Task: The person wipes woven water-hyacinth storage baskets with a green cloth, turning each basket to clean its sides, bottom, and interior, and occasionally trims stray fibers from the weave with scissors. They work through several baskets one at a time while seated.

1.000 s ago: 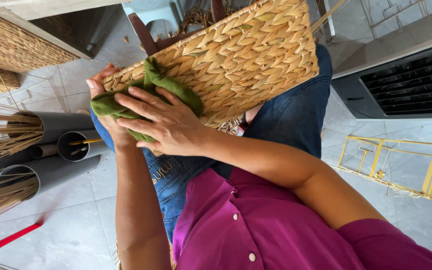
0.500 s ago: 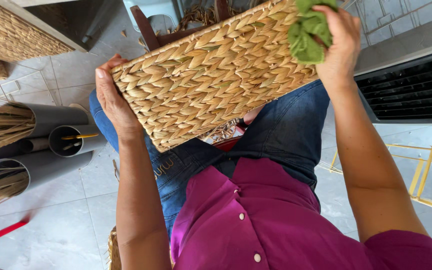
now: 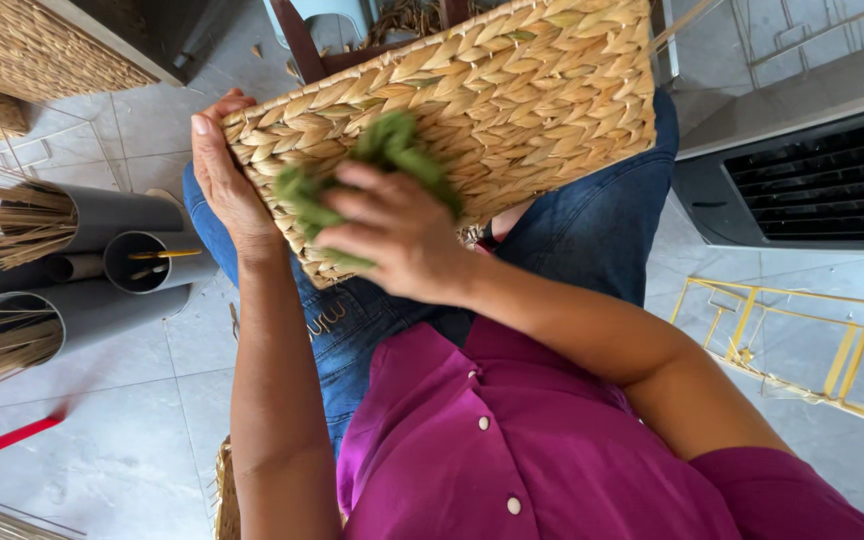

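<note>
A woven straw basket (image 3: 522,100) rests tilted on my lap, over blue jeans. My left hand (image 3: 220,180) grips the basket's left edge, thumb side toward me. My right hand (image 3: 392,235) presses a green cloth (image 3: 392,150) against the basket's woven face near its lower left part; the hand and cloth are blurred with motion. My magenta shirt fills the lower part of the view.
Grey pipes (image 3: 142,262) holding bundles of straw (image 3: 2,235) lie on the tiled floor at left. A woven panel (image 3: 32,50) stands at top left. A dark vented unit (image 3: 812,185) is at right, a yellow metal frame (image 3: 802,340) below it.
My right hand with the green cloth swept from the basket's left side up to its top right corner, then back down to the lower left. The left hand kept its hold.
</note>
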Action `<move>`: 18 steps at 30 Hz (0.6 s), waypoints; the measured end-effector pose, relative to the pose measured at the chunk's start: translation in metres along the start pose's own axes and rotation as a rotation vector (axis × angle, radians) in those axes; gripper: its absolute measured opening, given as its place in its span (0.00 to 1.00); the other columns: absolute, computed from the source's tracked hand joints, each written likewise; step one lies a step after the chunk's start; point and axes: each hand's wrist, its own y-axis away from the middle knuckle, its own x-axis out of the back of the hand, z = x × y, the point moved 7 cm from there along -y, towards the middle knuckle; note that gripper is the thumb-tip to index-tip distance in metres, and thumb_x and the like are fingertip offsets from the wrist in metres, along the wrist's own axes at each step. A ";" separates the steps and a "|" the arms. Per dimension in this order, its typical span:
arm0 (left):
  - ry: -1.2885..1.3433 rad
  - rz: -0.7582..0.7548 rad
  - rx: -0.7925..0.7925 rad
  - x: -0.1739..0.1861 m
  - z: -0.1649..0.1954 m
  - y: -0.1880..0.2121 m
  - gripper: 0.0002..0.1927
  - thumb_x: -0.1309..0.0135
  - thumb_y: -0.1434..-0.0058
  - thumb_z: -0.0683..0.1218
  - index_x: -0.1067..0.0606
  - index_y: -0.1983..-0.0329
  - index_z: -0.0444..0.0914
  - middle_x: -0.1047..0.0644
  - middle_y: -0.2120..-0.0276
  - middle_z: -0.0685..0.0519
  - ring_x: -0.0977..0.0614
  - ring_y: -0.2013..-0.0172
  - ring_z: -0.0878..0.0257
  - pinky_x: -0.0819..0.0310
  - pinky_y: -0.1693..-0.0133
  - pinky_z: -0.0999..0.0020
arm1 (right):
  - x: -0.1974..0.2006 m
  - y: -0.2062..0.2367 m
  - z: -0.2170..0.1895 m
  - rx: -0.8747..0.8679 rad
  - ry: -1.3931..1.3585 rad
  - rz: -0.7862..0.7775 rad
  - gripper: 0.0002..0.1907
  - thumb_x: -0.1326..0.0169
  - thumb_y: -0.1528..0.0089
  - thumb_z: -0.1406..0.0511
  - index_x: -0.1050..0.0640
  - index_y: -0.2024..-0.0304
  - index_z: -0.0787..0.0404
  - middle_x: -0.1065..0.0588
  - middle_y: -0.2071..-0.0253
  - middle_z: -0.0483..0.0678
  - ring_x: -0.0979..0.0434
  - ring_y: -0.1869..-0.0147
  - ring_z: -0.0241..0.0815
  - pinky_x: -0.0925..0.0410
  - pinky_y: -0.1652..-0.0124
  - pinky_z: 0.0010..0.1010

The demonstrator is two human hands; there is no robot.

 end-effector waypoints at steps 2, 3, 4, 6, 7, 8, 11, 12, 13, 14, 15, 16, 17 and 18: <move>-0.010 -0.021 -0.010 0.000 0.003 -0.001 0.28 0.61 0.23 0.61 0.24 0.52 0.31 0.23 0.50 0.44 0.28 0.36 0.51 0.40 0.31 0.54 | -0.010 -0.009 -0.023 0.080 -0.069 -0.054 0.19 0.32 0.41 0.61 0.21 0.48 0.47 0.30 0.34 0.40 0.38 0.24 0.49 0.38 0.34 0.47; -0.014 -0.032 -0.017 -0.001 0.004 -0.002 0.28 0.61 0.23 0.61 0.24 0.52 0.31 0.23 0.51 0.44 0.28 0.36 0.52 0.41 0.31 0.54 | -0.013 -0.010 -0.030 0.112 -0.065 -0.099 0.20 0.33 0.44 0.62 0.20 0.49 0.46 0.30 0.33 0.40 0.37 0.24 0.49 0.37 0.34 0.47; -0.028 -0.026 -0.006 0.000 0.004 -0.002 0.28 0.61 0.23 0.61 0.24 0.52 0.31 0.23 0.50 0.44 0.29 0.35 0.51 0.41 0.31 0.54 | -0.016 -0.009 -0.034 0.141 -0.063 -0.145 0.22 0.35 0.48 0.63 0.19 0.49 0.45 0.31 0.33 0.39 0.37 0.25 0.49 0.37 0.35 0.47; -0.061 -0.011 0.023 0.001 0.004 0.002 0.28 0.61 0.23 0.61 0.24 0.53 0.31 0.23 0.50 0.43 0.29 0.34 0.51 0.41 0.31 0.54 | -0.007 -0.003 -0.026 0.146 -0.039 -0.098 0.17 0.34 0.41 0.62 0.20 0.49 0.46 0.33 0.31 0.39 0.35 0.26 0.47 0.36 0.35 0.44; -0.055 -0.020 0.018 0.000 0.005 0.002 0.28 0.61 0.23 0.61 0.24 0.52 0.31 0.23 0.50 0.43 0.29 0.34 0.51 0.42 0.31 0.54 | -0.001 0.003 -0.019 0.148 -0.025 -0.076 0.15 0.34 0.38 0.61 0.20 0.49 0.46 0.34 0.30 0.39 0.35 0.26 0.46 0.36 0.35 0.42; -0.049 -0.027 0.013 -0.001 0.006 0.003 0.28 0.61 0.23 0.61 0.24 0.52 0.31 0.23 0.49 0.43 0.30 0.34 0.51 0.42 0.30 0.54 | 0.007 0.011 -0.008 0.131 -0.001 -0.069 0.14 0.34 0.37 0.60 0.20 0.50 0.46 0.33 0.32 0.40 0.34 0.30 0.46 0.36 0.37 0.43; -0.018 -0.030 0.016 -0.003 0.006 0.004 0.27 0.60 0.23 0.60 0.24 0.51 0.32 0.23 0.49 0.44 0.31 0.33 0.51 0.42 0.30 0.54 | 0.048 0.040 0.032 0.133 0.090 0.054 0.16 0.30 0.41 0.54 0.21 0.55 0.48 0.31 0.41 0.42 0.31 0.39 0.46 0.35 0.42 0.45; -0.005 -0.028 0.021 -0.003 0.006 0.004 0.27 0.59 0.23 0.60 0.24 0.51 0.32 0.24 0.49 0.44 0.31 0.33 0.51 0.42 0.30 0.54 | 0.064 0.053 0.054 0.065 0.181 0.027 0.16 0.29 0.42 0.58 0.21 0.55 0.50 0.30 0.41 0.44 0.30 0.39 0.47 0.34 0.42 0.43; 0.005 -0.028 0.023 -0.004 0.005 0.005 0.27 0.59 0.23 0.60 0.24 0.51 0.32 0.24 0.49 0.44 0.31 0.33 0.52 0.42 0.30 0.54 | 0.082 0.066 0.078 -0.002 0.270 0.000 0.17 0.28 0.42 0.61 0.21 0.56 0.52 0.28 0.40 0.47 0.28 0.39 0.48 0.33 0.43 0.41; 0.016 -0.028 0.023 -0.004 0.004 0.004 0.27 0.59 0.23 0.60 0.24 0.51 0.32 0.24 0.49 0.44 0.31 0.33 0.52 0.42 0.29 0.54 | 0.106 0.078 0.101 -0.057 0.196 0.103 0.19 0.25 0.44 0.62 0.22 0.57 0.55 0.27 0.45 0.49 0.26 0.41 0.51 0.33 0.45 0.43; 0.026 -0.028 0.024 -0.005 0.004 0.004 0.26 0.59 0.23 0.60 0.24 0.51 0.32 0.24 0.49 0.44 0.31 0.34 0.52 0.42 0.29 0.54 | 0.127 0.097 0.126 -0.240 0.351 0.094 0.16 0.35 0.42 0.75 0.20 0.55 0.55 0.25 0.43 0.51 0.25 0.39 0.51 0.32 0.42 0.41; 0.018 -0.029 0.020 -0.005 0.003 0.005 0.26 0.59 0.23 0.60 0.24 0.51 0.32 0.24 0.49 0.44 0.31 0.34 0.52 0.42 0.29 0.54 | 0.145 0.109 0.147 -0.311 0.452 0.119 0.18 0.35 0.44 0.76 0.20 0.54 0.56 0.25 0.44 0.51 0.27 0.41 0.55 0.34 0.43 0.43; 0.009 -0.029 0.016 -0.005 0.003 0.004 0.27 0.59 0.23 0.60 0.24 0.51 0.32 0.24 0.49 0.44 0.31 0.34 0.52 0.42 0.29 0.54 | 0.165 0.120 0.169 -0.423 0.360 0.211 0.18 0.39 0.41 0.78 0.22 0.51 0.58 0.26 0.42 0.51 0.26 0.37 0.54 0.33 0.40 0.41; -0.001 -0.027 0.012 -0.005 0.003 0.005 0.27 0.59 0.23 0.60 0.24 0.51 0.32 0.24 0.49 0.44 0.31 0.34 0.52 0.42 0.30 0.54 | 0.175 0.130 0.186 -0.532 0.263 0.304 0.19 0.43 0.39 0.80 0.23 0.47 0.61 0.27 0.40 0.52 0.26 0.34 0.53 0.32 0.36 0.39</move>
